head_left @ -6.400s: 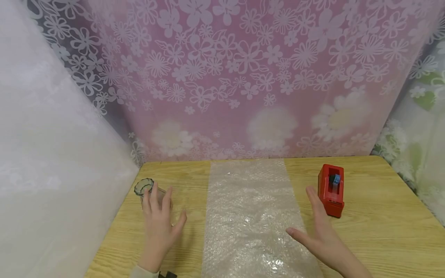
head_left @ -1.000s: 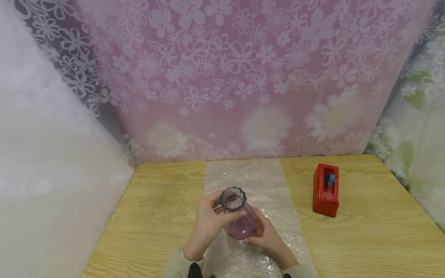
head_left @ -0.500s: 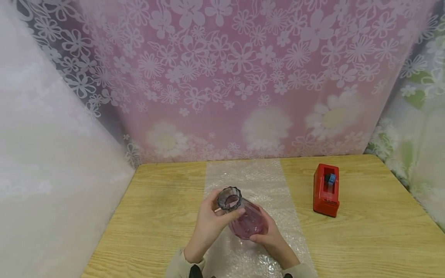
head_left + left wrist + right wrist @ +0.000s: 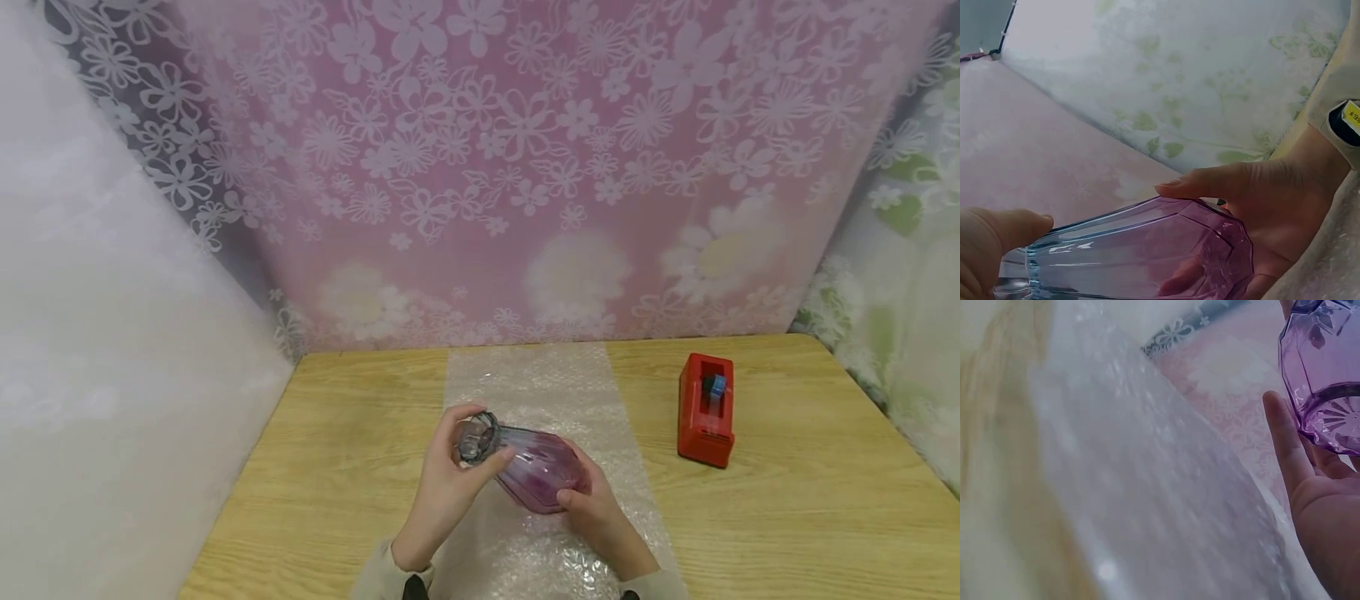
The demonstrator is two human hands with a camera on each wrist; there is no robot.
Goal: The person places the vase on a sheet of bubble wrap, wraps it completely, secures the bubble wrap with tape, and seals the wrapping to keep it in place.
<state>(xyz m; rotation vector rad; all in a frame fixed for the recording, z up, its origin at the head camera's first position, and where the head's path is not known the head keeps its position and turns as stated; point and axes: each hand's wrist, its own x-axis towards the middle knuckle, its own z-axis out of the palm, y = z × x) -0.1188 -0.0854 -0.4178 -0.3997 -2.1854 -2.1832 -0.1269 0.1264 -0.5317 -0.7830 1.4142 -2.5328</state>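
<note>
A faceted glass vase, bluish-grey at the neck and purple toward the base, lies tilted almost sideways between both hands. My left hand grips its neck, thumb on the near side and fingers round the scalloped rim at the left. At the other end my right hand holds the purple base, the thumb along its side and the other fingers beneath. The left wrist view shows the vase spanning from one hand to the other. In the right wrist view the base of the vase has a ray pattern.
Under the hands a strip of bubble wrap runs front to back along the wooden table. A red tape dispenser stands to its right. Flowered curtains close off the back and sides.
Earlier the left hand reached for the vase at the table's left; now both hands hold it over the bubble wrap. Over the last second it has tipped from mouth-up to nearly sideways, mouth left.
</note>
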